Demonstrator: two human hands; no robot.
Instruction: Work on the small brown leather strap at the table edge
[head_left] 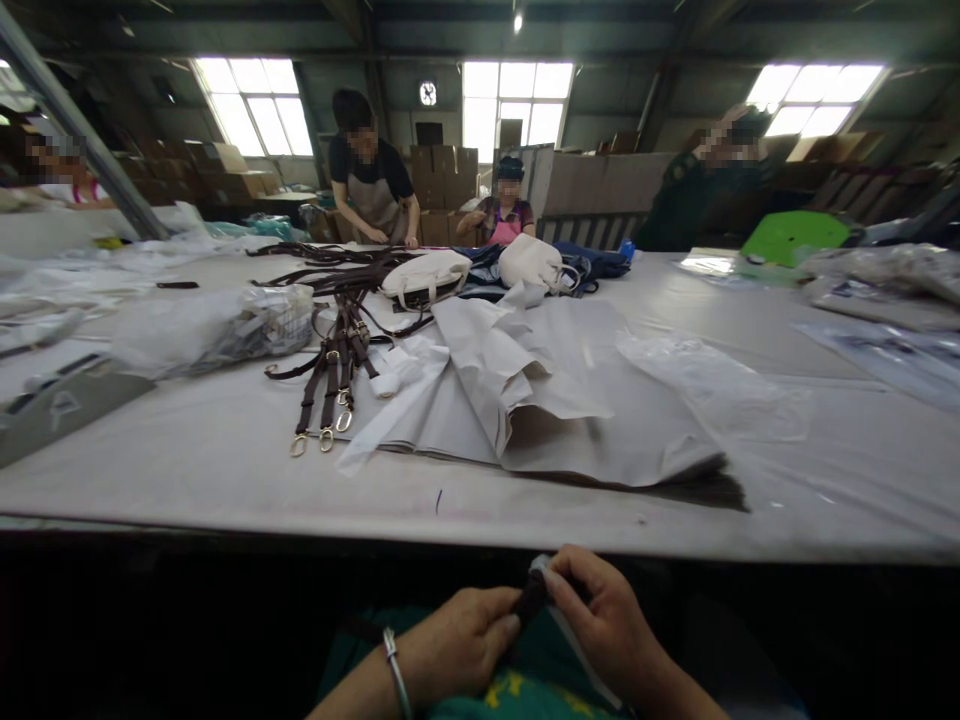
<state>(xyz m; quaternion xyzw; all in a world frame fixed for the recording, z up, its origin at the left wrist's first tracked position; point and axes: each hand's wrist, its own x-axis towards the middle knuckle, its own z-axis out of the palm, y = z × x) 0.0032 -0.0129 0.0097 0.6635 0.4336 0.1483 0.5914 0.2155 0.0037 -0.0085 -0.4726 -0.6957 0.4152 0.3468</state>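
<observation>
Below the table's front edge, over my lap, my left hand (pixel 466 638) is closed around a dark brown strap (pixel 529 597), with the thumb pressed along it. My right hand (pixel 606 612) pinches a white strip of thin wrapping (pixel 539 565) at the strap's upper end. The strip appears to go round that end and hang down beneath my right hand; its material is hard to make out. On the table, several more dark brown straps (pixel 330 390) with gold-coloured metal clasps (pixel 326 439) lie in a bundle to the left.
A stack of grey-white paper sheets (pixel 570 440) lies at the table's (pixel 225 490) middle. Behind it are cream bags (pixel 426 274) and dark blue fabric (pixel 592 260). Clear plastic (pixel 720 385) spreads right, near a green object (pixel 796 238). Other people (pixel 373 185) are across the table.
</observation>
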